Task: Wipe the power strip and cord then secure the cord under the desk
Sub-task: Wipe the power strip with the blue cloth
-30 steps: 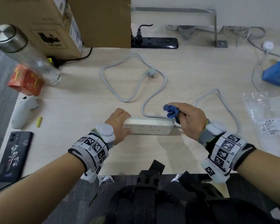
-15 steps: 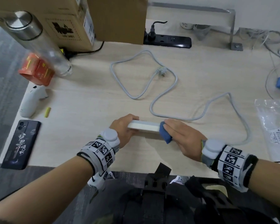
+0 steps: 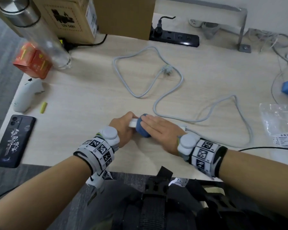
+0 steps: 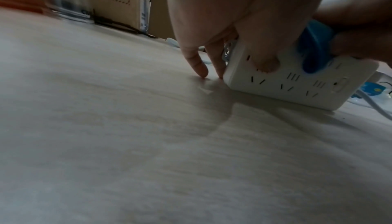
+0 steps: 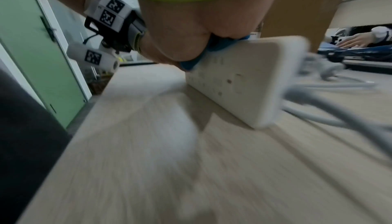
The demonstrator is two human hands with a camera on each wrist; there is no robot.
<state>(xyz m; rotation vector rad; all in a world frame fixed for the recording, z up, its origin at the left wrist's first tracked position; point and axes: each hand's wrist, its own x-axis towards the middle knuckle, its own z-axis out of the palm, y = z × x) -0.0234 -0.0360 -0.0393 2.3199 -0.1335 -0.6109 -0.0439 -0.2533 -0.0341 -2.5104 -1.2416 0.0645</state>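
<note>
strip (image 4: 297,80) stands on its long edge near the desk's (image 3: 90,90) front; left hand (image 3: 123,128) grips its end, right hand (image 3: 158,130) presses cloth (image 3: 142,130) on with fingers straight. looks light, rigid and slick, best held by the ends; cord (image 3: 173,90) limp

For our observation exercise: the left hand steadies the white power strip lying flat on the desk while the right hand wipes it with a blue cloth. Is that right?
Not quite: the white power strip stands tilted on its long edge, as the left wrist view shows. The left hand does steady it while the right hand wipes with the blue cloth.
</note>
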